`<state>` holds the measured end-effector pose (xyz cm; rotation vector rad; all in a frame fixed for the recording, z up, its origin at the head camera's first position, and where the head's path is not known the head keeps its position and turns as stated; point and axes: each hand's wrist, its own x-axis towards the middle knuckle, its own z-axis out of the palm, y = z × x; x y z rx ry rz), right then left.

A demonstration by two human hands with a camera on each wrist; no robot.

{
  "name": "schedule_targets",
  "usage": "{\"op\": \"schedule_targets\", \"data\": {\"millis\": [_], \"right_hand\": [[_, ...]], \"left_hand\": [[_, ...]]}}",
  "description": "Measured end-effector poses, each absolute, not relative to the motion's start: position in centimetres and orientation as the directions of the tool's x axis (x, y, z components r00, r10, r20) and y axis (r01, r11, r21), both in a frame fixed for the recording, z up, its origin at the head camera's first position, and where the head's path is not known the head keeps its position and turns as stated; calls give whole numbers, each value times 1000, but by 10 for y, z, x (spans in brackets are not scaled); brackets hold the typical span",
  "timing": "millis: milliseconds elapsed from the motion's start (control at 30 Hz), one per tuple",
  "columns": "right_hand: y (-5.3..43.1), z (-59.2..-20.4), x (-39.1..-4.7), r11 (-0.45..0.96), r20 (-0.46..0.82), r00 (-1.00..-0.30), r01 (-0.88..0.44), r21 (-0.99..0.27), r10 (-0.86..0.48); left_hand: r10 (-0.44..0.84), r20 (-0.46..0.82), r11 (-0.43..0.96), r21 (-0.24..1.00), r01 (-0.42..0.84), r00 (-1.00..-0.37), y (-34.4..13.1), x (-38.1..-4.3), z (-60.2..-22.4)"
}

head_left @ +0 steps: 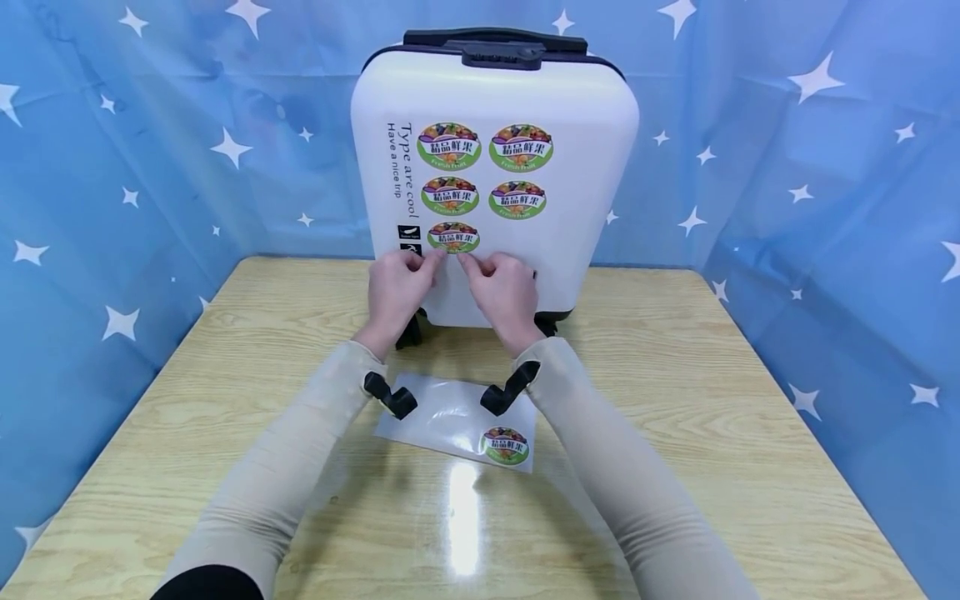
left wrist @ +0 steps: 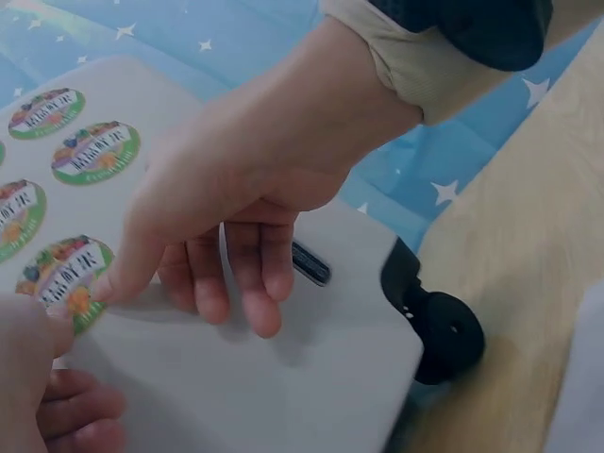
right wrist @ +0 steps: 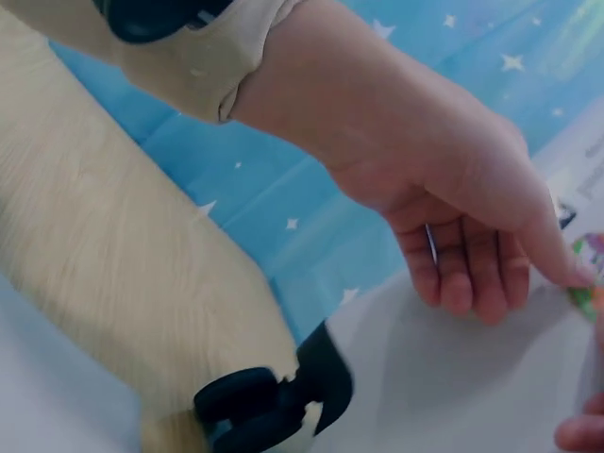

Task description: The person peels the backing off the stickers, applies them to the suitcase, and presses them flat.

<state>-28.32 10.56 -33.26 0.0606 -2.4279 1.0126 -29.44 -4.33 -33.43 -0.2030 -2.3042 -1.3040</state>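
An oval fruit sticker lies on the front of a white suitcase, lowest in the left column of similar stickers. My left hand presses its thumb on the sticker's lower left edge. At the lower right edge, the thumb of my right hand touches it. The left wrist view shows the right hand with its other fingers hanging loosely, apart from the sticker. The left hand looks much the same in the right wrist view. Both thumb tips hide bits of the sticker's rim.
A clear backing sheet with one sticker on it lies on the wooden table, below the wrists. The suitcase stands upright on black wheels. Blue star-patterned cloth hangs behind and at both sides.
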Motion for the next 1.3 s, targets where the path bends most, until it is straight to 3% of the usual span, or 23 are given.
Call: {"op": "schedule_targets", "data": {"millis": [367,1300], "right_hand": [[103,-312,-286,680,496,-849,-256,-686,180],[99,-330,-285,657,473,-869,-270,-704,149]], "left_hand": [[-83,488,527,762,378,-869,-38,-298,-312],[-99,421,456,825,335,-902,-35,-294,-332]]}}
